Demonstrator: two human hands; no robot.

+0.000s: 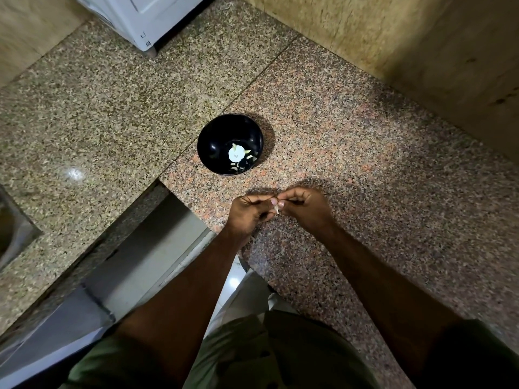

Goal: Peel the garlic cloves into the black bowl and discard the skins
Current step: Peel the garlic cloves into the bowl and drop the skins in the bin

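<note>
Both hands, the left hand point(250, 210) and the right hand point(302, 204), are pinching a small pale garlic clove point(276, 211) between their fingertips, just above the speckled granite desk point(365, 164) and near the round glossy black bowl point(209, 141), which is holding a white garlic piece and a few scraps. Peeling seems to be under way; next, the skin needs pulling free and the bare clove dropping into the bowl.

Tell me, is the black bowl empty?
No. The bowl stands upright and holds a white garlic bulb and a few small pale pieces around it.
</note>
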